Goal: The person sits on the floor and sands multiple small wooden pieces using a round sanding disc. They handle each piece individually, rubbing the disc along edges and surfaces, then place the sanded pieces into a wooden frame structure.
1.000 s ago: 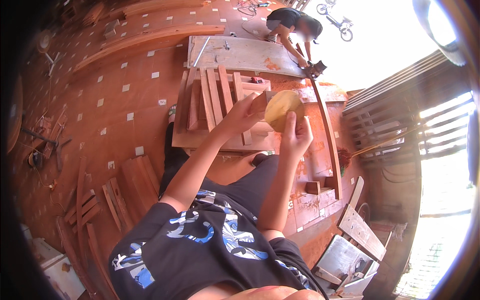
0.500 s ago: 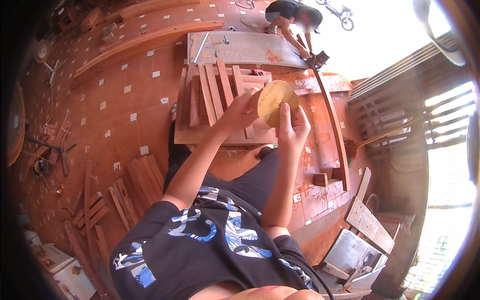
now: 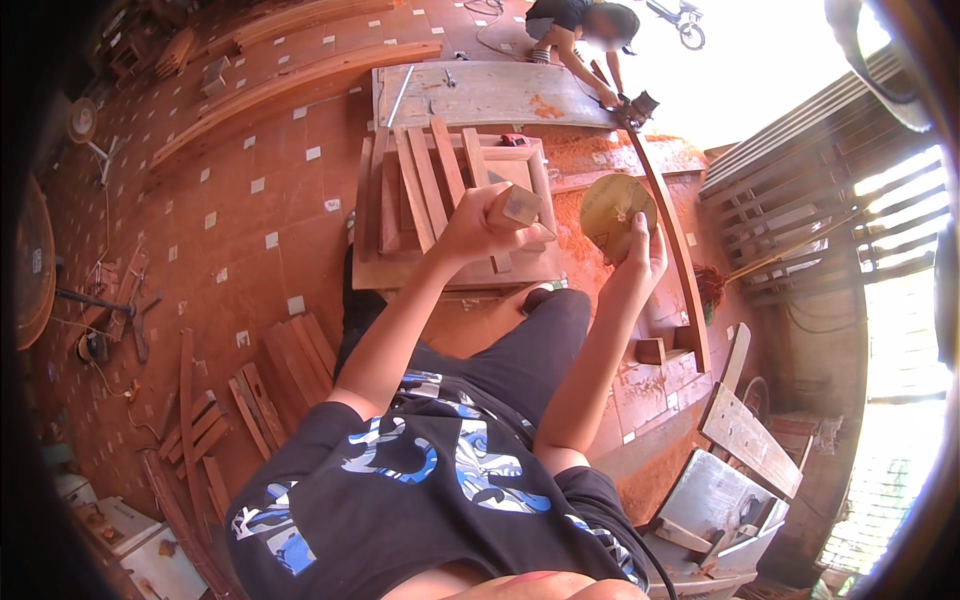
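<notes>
My left hand (image 3: 472, 228) is wrapped round a small wooden block (image 3: 521, 206), its square end turned upward. To the right, my right hand (image 3: 646, 258) pinches the edge of a round tan sanding disc (image 3: 610, 212), thumb on its face. Block and disc are apart, both held up in front of me. Beneath my left hand lies a stack of wooden panels (image 3: 375, 272), with several reddish wood strips (image 3: 418, 180) across its top. A small red and black object (image 3: 513, 140) rests at the stack's far edge.
Beyond the stack is a long board (image 3: 500, 95) with small tools. A co-worker (image 3: 570, 30) crouches there, hands at a power tool (image 3: 637, 110) on a long beam (image 3: 672, 235). Wood pieces (image 3: 290, 350) lie at left; a metal-topped stand (image 3: 715, 500) is at lower right.
My hands have drawn apart: the right one moved right and slightly down with the disc. The block in my left hand, hidden behind the disc before, now shows.
</notes>
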